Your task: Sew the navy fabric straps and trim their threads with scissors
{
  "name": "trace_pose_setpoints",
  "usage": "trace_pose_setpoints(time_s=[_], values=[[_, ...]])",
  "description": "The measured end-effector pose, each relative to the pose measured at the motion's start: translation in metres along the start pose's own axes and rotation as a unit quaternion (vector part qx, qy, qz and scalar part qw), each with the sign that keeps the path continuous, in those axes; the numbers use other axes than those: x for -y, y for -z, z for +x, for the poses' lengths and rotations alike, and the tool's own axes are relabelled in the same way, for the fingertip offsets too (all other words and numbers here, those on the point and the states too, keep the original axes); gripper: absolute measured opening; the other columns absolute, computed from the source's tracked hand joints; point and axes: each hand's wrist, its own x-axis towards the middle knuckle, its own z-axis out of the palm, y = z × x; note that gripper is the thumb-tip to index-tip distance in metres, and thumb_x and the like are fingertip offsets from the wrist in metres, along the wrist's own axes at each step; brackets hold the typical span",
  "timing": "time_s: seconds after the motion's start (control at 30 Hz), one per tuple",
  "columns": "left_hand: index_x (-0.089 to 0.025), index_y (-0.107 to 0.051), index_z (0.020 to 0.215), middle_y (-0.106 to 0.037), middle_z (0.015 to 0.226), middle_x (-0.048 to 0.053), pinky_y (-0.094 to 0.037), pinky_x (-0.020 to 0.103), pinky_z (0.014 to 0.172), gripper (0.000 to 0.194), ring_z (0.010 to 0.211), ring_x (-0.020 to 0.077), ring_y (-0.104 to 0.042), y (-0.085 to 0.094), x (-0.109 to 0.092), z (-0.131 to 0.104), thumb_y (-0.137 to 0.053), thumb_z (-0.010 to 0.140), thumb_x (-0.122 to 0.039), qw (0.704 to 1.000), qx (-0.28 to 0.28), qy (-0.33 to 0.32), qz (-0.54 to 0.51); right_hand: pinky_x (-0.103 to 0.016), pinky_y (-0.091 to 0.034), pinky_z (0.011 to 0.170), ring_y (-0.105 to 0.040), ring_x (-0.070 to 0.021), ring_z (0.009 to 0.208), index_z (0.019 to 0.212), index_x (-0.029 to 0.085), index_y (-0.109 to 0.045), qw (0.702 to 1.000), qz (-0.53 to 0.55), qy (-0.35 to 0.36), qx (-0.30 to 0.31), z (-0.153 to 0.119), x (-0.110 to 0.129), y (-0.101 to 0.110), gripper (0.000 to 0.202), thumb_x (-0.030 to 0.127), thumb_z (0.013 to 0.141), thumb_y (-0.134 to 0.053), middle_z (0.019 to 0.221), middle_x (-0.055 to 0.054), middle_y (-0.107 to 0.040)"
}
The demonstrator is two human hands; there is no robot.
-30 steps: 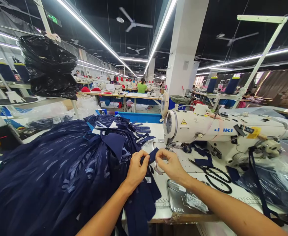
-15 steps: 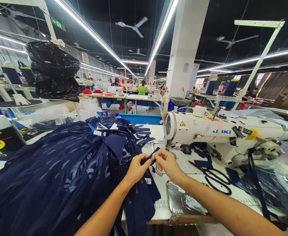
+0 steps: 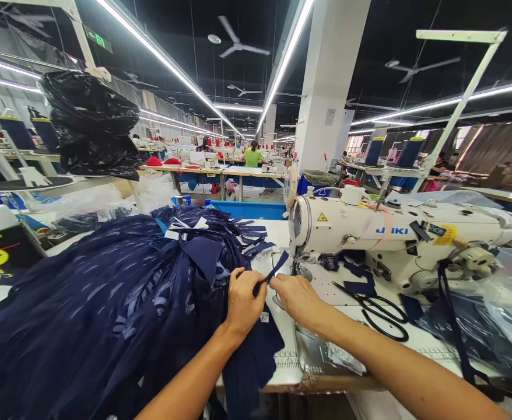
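Compared with 0.5 s ago: navy fabric strip (image 3: 279, 265) now shows narrower, its free end angled up beyond both hands; the right hand's fingers, curled over it then, now lie lower along its near edge.

Left hand (image 3: 247, 300): thumb and fingers clamped on the strip. Right hand (image 3: 298, 300): just beside the left, fingertips together at the strip; thumb hidden, so cannot tell whether it pinches.

Surroundings: navy garment pile (image 3: 107, 286) crowds the left hand from its left, pieces hanging over the desk (image 3: 288, 335) edge below. White JUKI sewing machine (image 3: 352, 224) stands beyond and right of the right hand, its needle end near the fingers. Right of that hand, black scissors (image 3: 364, 300); below its wrist, metal tray (image 3: 312, 353), partly covered by the forearm.
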Motion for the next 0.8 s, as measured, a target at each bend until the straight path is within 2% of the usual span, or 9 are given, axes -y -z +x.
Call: trace_pose_setpoints(time_s=[0.1, 0.17, 0.23, 0.27, 0.33, 0.4, 0.47, 0.67, 0.8], values=[[-0.019, -0.056, 0.061, -0.059, 0.062, 0.001, -0.038, 0.035, 0.074, 0.014, 0.068, 0.0189, -0.052, 0.006, 0.010, 0.007, -0.047, 0.070, -0.024, 0.999, -0.008, 0.051, -0.005, -0.017, -0.035, 0.049, -0.054, -0.0101, 0.053, 0.062, 0.023, -0.060, 0.991, 0.044, 0.099, 0.075, -0.024, 0.024, 0.005, 0.020, 0.006, 0.072, -0.054, 0.059, 0.006, -0.060], [-0.019, -0.057, 0.060, -0.059, 0.060, 0.001, -0.039, 0.031, 0.066, 0.014, 0.065, 0.0184, -0.052, 0.009, 0.015, 0.010, -0.050, 0.068, -0.027, 0.997, 0.012, 0.076, -0.024, -0.013, -0.035, 0.049, -0.054, -0.0067, 0.053, 0.071, 0.022, -0.063, 0.959, 0.087, 0.201, 0.178, -0.041, 0.039, 0.007, 0.018, 0.005, 0.073, -0.057, 0.062, 0.007, -0.062], [-0.018, -0.058, 0.061, -0.058, 0.058, -0.001, -0.040, 0.027, 0.060, 0.016, 0.061, 0.0162, -0.051, 0.009, 0.015, 0.011, -0.051, 0.068, -0.030, 0.993, 0.042, 0.094, -0.055, -0.014, -0.035, 0.050, -0.054, -0.0072, 0.052, 0.084, 0.020, -0.063, 0.950, 0.105, 0.193, 0.224, -0.049, 0.044, 0.008, 0.013, 0.011, 0.076, -0.057, 0.064, 0.004, -0.063], [-0.017, -0.059, 0.062, -0.058, 0.058, -0.001, -0.040, 0.025, 0.058, 0.018, 0.059, 0.0151, -0.051, 0.009, 0.015, 0.011, -0.050, 0.069, -0.032, 0.991, 0.053, 0.102, -0.071, -0.016, -0.036, 0.051, -0.054, -0.0085, 0.053, 0.086, 0.019, -0.063, 0.963, 0.104, 0.152, 0.195, -0.048, 0.042, 0.007, 0.011, 0.015, 0.078, -0.057, 0.064, 0.003, -0.063], [-0.016, -0.058, 0.063, -0.056, 0.057, -0.002, -0.039, 0.023, 0.055, 0.023, 0.056, 0.0132, -0.050, 0.009, 0.012, 0.010, -0.047, 0.071, -0.034, 0.986, 0.064, 0.117, -0.099, -0.019, -0.036, 0.054, -0.054, -0.0113, 0.055, 0.080, 0.020, -0.062, 0.992, 0.092, 0.039, 0.074, -0.037, 0.030, 0.005, 0.010, 0.020, 0.081, -0.053, 0.064, 0.002, -0.062], [-0.015, -0.058, 0.064, -0.054, 0.058, -0.003, -0.039, 0.022, 0.055, 0.024, 0.056, 0.0123, -0.049, 0.009, 0.010, 0.009, -0.047, 0.072, -0.035, 0.982, 0.068, 0.128, -0.121, -0.022, -0.036, 0.054, -0.052, -0.0127, 0.056, 0.074, 0.019, -0.060, 0.994, 0.090, -0.042, -0.035, -0.021, 0.013, 0.002, 0.014, 0.019, 0.082, -0.048, 0.066, 0.001, -0.061], [-0.015, -0.057, 0.064, -0.053, 0.058, -0.003, -0.038, 0.021, 0.055, 0.023, 0.056, 0.0117, -0.048, 0.010, 0.008, 0.009, -0.049, 0.071, -0.035, 0.979, 0.070, 0.136, -0.137, -0.023, -0.035, 0.052, -0.050, -0.0126, 0.053, 0.075, 0.019, -0.057, 0.990, 0.086, -0.076, -0.083, -0.008, -0.001, -0.002, 0.013, 0.019, 0.082, -0.047, 0.065, 0.000, -0.059], [-0.014, -0.058, 0.065, -0.051, 0.058, -0.004, -0.036, 0.021, 0.057, 0.021, 0.057, 0.0106, -0.045, 0.011, 0.008, 0.009, -0.050, 0.071, -0.034, 0.970, 0.072, 0.154, -0.175, -0.025, -0.034, 0.057, -0.051, -0.0154, 0.062, 0.085, 0.016, -0.055, 0.984, -0.092, 0.033, -0.152, 0.011, -0.012, -0.012, 0.012, 0.016, 0.083, -0.044, 0.080, -0.005, -0.057], [-0.014, -0.056, 0.064, -0.049, 0.058, -0.004, -0.036, 0.021, 0.056, 0.022, 0.056, 0.0103, -0.043, 0.009, 0.010, 0.007, -0.051, 0.070, -0.034, 0.964, 0.081, 0.166, -0.190, -0.027, -0.030, 0.051, -0.044, -0.0151, 0.052, 0.073, 0.016, -0.054, 0.954, -0.205, 0.096, -0.197, 0.019, -0.013, -0.016, 0.021, 0.017, 0.086, -0.038, 0.069, -0.004, -0.054]])
